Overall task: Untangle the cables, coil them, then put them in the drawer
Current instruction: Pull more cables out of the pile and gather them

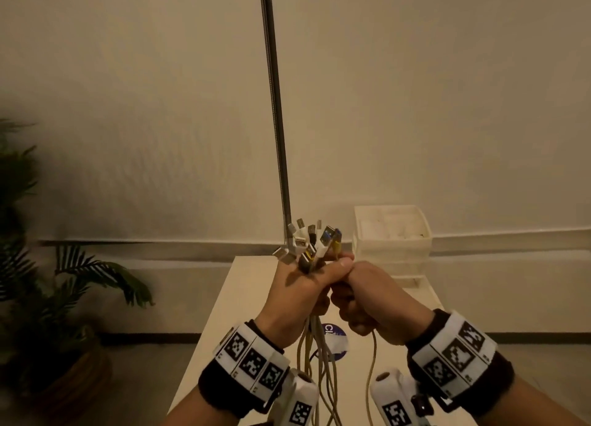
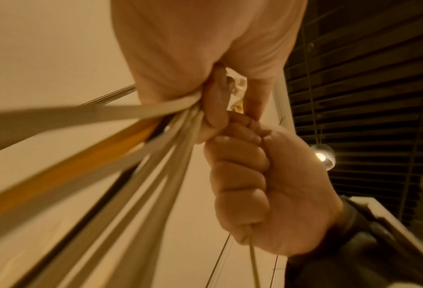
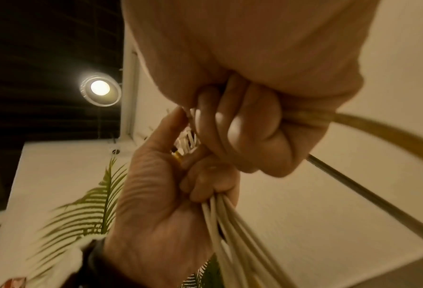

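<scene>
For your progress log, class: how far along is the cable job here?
Done: plug ends gathered together. In hand: left hand grips the cable bunch; right hand holds one strand apart. Left: coiling, then the drawer unit, not yet reached.

White and yellow cables [image 1: 319, 345] are showing blue-tipped plugs [image 1: 327, 235]; wristbands [image 1: 252, 361] are wearing black-and-white square codes, the far drawer unit [image 1: 393, 233] looking white, the left plant [image 1: 48, 281] green

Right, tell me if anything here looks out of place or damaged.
Nothing looks damaged. The left hand grips a bundle of cables with the plugs sticking up unevenly above the fist. The right hand grips one cable hanging apart. The drawer unit stands square on the table.
</scene>
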The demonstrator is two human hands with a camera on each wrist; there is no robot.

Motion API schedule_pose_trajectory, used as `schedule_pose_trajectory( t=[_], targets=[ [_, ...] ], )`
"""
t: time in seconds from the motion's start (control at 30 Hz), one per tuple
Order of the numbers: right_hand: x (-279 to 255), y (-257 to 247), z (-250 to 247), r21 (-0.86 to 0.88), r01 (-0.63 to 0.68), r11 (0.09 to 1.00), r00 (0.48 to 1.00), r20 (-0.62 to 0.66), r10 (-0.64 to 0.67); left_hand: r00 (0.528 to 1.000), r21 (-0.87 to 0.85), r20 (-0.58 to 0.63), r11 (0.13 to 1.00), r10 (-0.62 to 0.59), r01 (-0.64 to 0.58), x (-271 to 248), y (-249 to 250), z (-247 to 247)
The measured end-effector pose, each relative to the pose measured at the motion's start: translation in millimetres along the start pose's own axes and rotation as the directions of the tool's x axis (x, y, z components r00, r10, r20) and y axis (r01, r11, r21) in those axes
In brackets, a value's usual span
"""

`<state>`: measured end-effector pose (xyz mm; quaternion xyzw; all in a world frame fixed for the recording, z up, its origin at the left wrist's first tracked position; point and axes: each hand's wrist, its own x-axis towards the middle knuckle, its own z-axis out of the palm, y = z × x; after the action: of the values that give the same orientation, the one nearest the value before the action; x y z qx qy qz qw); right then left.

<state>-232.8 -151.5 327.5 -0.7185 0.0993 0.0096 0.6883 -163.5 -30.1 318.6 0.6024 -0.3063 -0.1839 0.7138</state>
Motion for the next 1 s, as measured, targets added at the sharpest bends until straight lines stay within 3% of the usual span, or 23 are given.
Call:
schedule_pose_trajectory(
  t=[0.1, 0.2, 0.3, 0.43, 0.53, 0.6, 0.67, 0.73, 0.8, 0.87, 0.93, 1.0],
  targets=[
    [0.4, -3.6, 2.7, -0.065, 0.058, 0.996, 0.997, 0.048, -0.055, 0.993, -0.004, -0.109, 0.999, -0.046, 0.046, 0.3, 0.2, 4.8],
    [-4.1, -0.2, 9.0, -0.209, 0.165, 0.964, 0.985, 0.075, -0.153, 0.981, 0.061, -0.196, 0.998, 0.016, -0.004, 2.8, 0.1, 8.2],
    [-11.7, 17.9, 7.2, -0.344, 0.259, 0.903, 0.966, 0.11, -0.235, 0.963, -0.048, -0.269, 0.999, -0.007, -0.006, 5.7, 4.3, -1.9],
    [-30.7, 51.9, -29.8, -0.198, 0.164, 0.967, 0.98, 0.145, -0.136, 0.979, -0.349, -0.202, 0.934, 0.007, -0.079, 7.3, 23.6, -35.2],
    [-41.2, 70.1, -62.6, -0.284, 0.072, 0.956, 0.995, 0.081, -0.05, 0.991, -0.468, -0.131, 0.881, 0.008, -0.069, 10.8, 38.1, -66.0],
    [-44.0, 70.9, -73.5, -0.339, 0.08, 0.937, 0.996, 0.066, -0.061, 0.999, -0.368, -0.027, 0.93, -0.028, 0.016, 12.2, 41.1, -71.7],
    [-43.2, 59.9, -72.2, -0.376, 0.131, 0.917, 0.991, 0.083, -0.107, 0.992, -0.145, 0.074, 0.983, -0.101, 0.111, 7.3, 37.9, -55.0],
    [-37.2, 41.8, -61.6, -0.421, 0.222, 0.88, 0.974, 0.13, -0.184, 0.984, 0.139, 0.162, 0.989, -0.071, 0.049, -1.6, 30.4, -24.4],
    [-28.9, 26.7, -49.7, -0.441, 0.31, 0.842, 0.951, 0.152, -0.27, 0.968, 0.294, 0.251, 0.953, 0.0, -0.076, -7.9, 18.6, 0.3],
    [-22.6, 18.2, -45.0, -0.406, 0.34, 0.848, 0.939, 0.094, -0.332, 0.964, 0.256, 0.257, 0.967, -0.067, -0.001, -8.2, 4.6, 8.4],
    [-20.6, 13.6, -44.4, -0.31, 0.322, 0.895, 0.942, 0.011, -0.335, 0.963, 0.162, 0.211, 0.978, -0.165, 0.132, -5.1, -3.5, 4.7],
    [-19.6, 12.6, -44.9, -0.288, 0.301, 0.909, 0.947, -0.02, -0.32, 0.96, 0.139, 0.195, 0.974, -0.203, 0.178, -4.2, -9.2, 0.8]
  ],
)
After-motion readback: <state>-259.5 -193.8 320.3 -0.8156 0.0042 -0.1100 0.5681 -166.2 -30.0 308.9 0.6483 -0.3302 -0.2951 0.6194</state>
